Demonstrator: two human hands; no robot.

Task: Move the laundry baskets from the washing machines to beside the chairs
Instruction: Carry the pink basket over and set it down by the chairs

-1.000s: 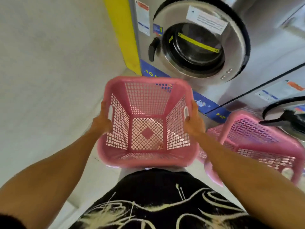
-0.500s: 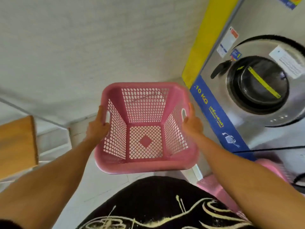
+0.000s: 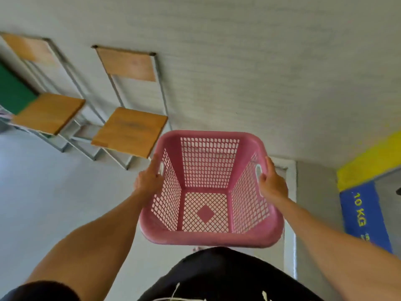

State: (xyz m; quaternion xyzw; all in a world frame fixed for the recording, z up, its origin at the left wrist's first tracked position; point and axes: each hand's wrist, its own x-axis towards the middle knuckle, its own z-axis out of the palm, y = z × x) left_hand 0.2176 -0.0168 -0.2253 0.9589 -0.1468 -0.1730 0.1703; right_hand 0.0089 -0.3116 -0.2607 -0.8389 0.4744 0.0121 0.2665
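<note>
I hold an empty pink laundry basket (image 3: 209, 237) in the air in front of my body. My left hand (image 3: 149, 180) grips its left handle and my right hand (image 3: 271, 182) grips its right handle. Two wooden chairs with grey metal frames stand against the wall: the nearer chair (image 3: 130, 131) is just left of the basket, the farther chair (image 3: 48, 111) lies further left. The washing machines are almost out of view; only a blue "10 KG" panel (image 3: 362, 216) shows at the right edge.
A grey wall (image 3: 260, 72) runs behind the chairs. A yellow strip (image 3: 368, 157) borders the machine at the right. A green surface (image 3: 13, 92) sits at the far left. Pale floor (image 3: 54, 203) spreads to the left of me.
My view has swung left, away from the washing machines. The two chairs have come into sight and the second pink basket has left the view. My grip on the basket is unchanged.
</note>
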